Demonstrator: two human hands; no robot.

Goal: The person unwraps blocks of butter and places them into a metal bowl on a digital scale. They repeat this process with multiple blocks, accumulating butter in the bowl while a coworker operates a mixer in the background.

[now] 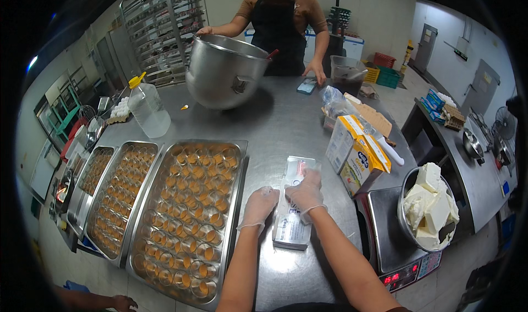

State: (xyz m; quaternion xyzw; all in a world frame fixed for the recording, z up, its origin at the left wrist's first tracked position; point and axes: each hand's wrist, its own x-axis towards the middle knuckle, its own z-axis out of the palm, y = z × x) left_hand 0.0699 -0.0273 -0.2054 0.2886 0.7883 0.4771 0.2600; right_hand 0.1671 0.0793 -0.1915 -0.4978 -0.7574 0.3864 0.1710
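A long silver-and-white printed package [292, 229] lies on the steel table before me. My right hand [306, 191], in a clear plastic glove, rests over its middle, thumb toward the left edge and fingers toward the far end. On the package's left side is my left hand [260, 207], also gloved, its fingers curled close to the edge. Whether those fingertips pinch the wrapper is hidden. Right of the package, a steel bowl [406, 225] heaped with white blocks [436, 214] sits on a digital scale [385, 246] with a lit display.
Steel trays [243, 167] of small orange-filled cups line the left. Beyond them stands a yellow-capped jug [150, 112]. Across the table a person [278, 31] holds a tilted mixer bowl [225, 73], one hand by a phone [307, 86]. A yellow carton [357, 157] and white-handled knife [392, 152] lie right.
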